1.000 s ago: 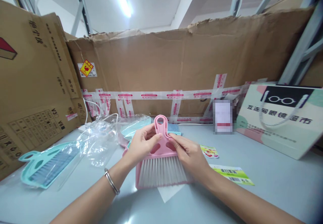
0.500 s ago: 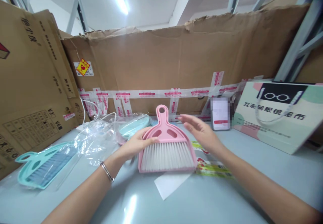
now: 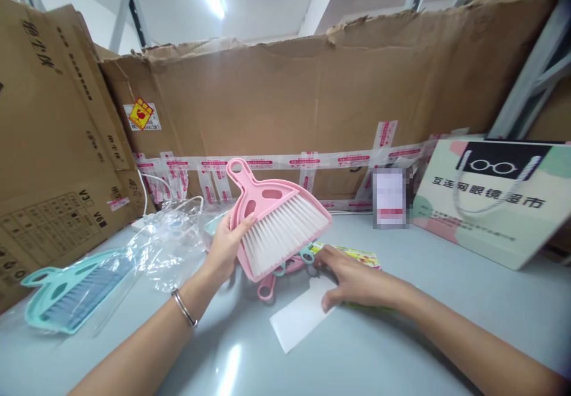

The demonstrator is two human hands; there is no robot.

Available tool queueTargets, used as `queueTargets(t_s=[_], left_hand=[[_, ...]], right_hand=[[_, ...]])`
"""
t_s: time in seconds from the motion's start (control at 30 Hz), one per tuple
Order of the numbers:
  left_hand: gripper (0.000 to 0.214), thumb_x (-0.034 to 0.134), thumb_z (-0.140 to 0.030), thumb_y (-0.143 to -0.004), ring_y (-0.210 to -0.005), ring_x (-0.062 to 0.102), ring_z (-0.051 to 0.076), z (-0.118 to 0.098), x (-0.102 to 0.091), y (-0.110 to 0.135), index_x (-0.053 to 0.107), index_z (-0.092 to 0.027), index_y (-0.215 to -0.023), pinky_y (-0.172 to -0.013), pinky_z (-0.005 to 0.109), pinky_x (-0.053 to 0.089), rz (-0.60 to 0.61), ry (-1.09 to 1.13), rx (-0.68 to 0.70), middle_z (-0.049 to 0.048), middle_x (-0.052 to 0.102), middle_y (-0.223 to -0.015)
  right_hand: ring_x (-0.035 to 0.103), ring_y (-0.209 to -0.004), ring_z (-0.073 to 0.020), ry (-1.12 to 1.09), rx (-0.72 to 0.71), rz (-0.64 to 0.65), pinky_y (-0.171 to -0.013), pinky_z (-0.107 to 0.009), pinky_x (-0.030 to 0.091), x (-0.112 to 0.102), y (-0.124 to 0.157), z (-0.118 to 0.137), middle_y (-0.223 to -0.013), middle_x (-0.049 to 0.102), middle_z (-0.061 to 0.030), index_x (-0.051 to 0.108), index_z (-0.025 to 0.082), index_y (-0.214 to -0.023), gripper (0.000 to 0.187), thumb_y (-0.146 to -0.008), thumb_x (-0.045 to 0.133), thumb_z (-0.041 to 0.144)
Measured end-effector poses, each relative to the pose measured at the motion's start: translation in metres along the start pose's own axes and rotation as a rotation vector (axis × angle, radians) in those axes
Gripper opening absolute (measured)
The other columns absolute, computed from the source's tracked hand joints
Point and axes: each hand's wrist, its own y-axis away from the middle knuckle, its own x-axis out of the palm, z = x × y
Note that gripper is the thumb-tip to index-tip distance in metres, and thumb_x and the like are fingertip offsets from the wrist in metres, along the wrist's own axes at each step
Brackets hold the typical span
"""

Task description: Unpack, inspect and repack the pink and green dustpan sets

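While the left hand point(image 3: 225, 244) holds the pink dustpan-and-brush set point(image 3: 285, 232) above the middle of the bench point(image 3: 357, 354), its thumb presses on the front side and the other fingers go behind. The set is tilted, with its handle toward the far left corner and the white bristles facing the person. Below it, a pink handle point(image 3: 266, 288) and a teal loop point(image 3: 307, 255) are partly visible. The right hand point(image 3: 350, 277) is low at the right of them, its thumb apart from the curved fingers, over a white paper point(image 3: 298, 319) and a bright printed card point(image 3: 357, 256); whether it touches them, I cannot tell. Toward the left edge lies a teal set point(image 3: 75, 289) in clear plastic.
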Motion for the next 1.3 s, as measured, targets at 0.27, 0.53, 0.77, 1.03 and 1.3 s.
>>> queueTargets(t_s=[0.27,0.53,0.77,1.03,1.3], left_hand=[[0.043,0.07,-0.03,-0.068,-0.079,0.064,0.018,-0.001,0.002,0.001,0.059,-0.02,-0.108,-0.075,0.029,0.049,0.01,0.002,0.013,0.0027,0.069,-0.09],[0.042,0.069,-0.031,-0.067,-0.079,0.064,0.019,0.0,0.003,0.002,0.061,-0.018,-0.106,-0.07,0.027,0.049,0.01,-0.035,-0.107,0.0051,0.069,-0.088],[0.051,0.073,-0.024,-0.063,-0.091,0.061,0.021,-0.001,0.013,0.013,0.057,-0.018,-0.111,-0.079,0.029,0.048,0.111,-0.029,-0.165,0.0087,0.066,-0.105],[0.059,0.073,-0.021,-0.063,-0.082,0.064,0.02,0.009,0.027,0.028,0.051,-0.018,-0.118,-0.071,0.029,0.051,0.124,0.073,-0.275,0.0104,0.064,-0.109],[0.039,0.072,-0.02,-0.066,-0.075,0.065,0.019,0.002,0.022,0.022,0.059,-0.015,-0.103,-0.069,0.029,0.052,0.092,0.192,-0.26,0.0075,0.069,-0.092]], right_hand=[[0.052,-0.078,-0.0201,-0.026,0.14,0.063,-0.061,-0.026,0.036,-0.003,-0.002,-0.01,-0.081,0.057,0.0,0.054,0.021,-0.078,0.034,-0.053,0.071,0.034],[0.043,-0.048,-0.0127,-0.242,0.163,-0.363,-0.046,-0.024,0.033,-0.035,0.002,-0.017,-0.053,0.044,0.0075,0.048,0.021,-0.095,0.028,-0.071,0.055,0.034],[0.042,-0.047,-0.0114,-0.286,-0.278,-1.341,-0.048,-0.026,0.036,-0.032,0.009,0.004,-0.057,0.041,0.0076,0.039,0.021,-0.108,0.038,-0.076,0.058,0.021],[0.058,-0.073,-0.0167,-0.097,-0.439,-0.89,-0.064,-0.031,0.05,0.043,-0.007,0.022,-0.086,0.057,-0.0047,0.041,0.021,-0.105,0.031,-0.08,0.056,0.028],[0.044,-0.12,-0.0275,0.265,-0.681,-0.757,-0.096,-0.046,0.039,0.034,-0.002,0.016,-0.126,0.051,-0.0138,0.044,0.021,-0.124,0.049,-0.08,0.057,0.038]])
